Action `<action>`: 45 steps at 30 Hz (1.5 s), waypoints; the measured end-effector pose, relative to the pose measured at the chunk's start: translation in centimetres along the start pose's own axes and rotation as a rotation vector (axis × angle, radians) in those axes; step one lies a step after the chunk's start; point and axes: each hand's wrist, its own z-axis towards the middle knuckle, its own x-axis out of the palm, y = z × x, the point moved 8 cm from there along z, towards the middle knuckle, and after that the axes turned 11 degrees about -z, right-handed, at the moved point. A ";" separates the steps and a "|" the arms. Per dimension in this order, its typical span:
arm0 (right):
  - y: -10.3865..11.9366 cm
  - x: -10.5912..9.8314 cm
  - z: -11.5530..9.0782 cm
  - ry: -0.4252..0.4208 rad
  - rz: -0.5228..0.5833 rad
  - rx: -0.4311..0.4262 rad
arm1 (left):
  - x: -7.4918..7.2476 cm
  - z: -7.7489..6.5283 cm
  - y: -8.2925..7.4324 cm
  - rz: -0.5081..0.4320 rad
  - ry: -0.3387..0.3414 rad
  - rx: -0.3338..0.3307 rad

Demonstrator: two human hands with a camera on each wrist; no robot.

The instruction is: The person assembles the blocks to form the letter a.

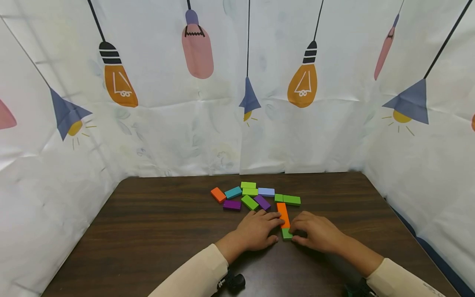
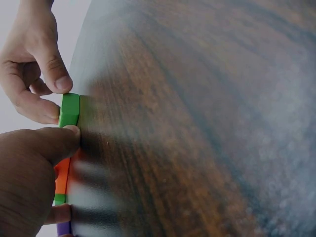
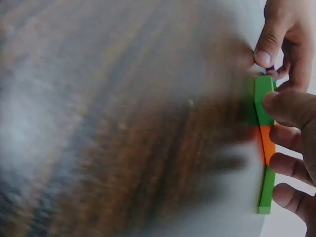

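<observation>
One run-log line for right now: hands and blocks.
left hand: fingertips at orange block | right hand: fingertips touching nearest green block | contact: green meets orange's near end | farther blocks: grouped on table

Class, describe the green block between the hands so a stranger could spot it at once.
On the dark table, find the left hand and right hand. Between them, an orange strip runs toward the person, with the green block at its near end. It is the block nearest the person; the other green blocks lie farther away.
</observation>
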 end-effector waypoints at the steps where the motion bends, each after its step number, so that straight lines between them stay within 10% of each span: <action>1: -0.2 0.1 0.0 0.016 0.006 0.014 | 0.0 0.0 0.0 0.001 0.000 0.000; 10: -2.6 0.6 0.7 0.090 0.095 0.223 | -0.1 0.1 0.1 0.005 0.003 0.004; 33: -3.2 2.7 1.5 0.219 0.160 0.163 | -0.2 0.0 0.5 -0.067 0.029 0.003; 45: -3.0 2.4 1.5 0.216 0.151 0.173 | -3.1 0.2 4.3 -0.033 -0.253 -0.113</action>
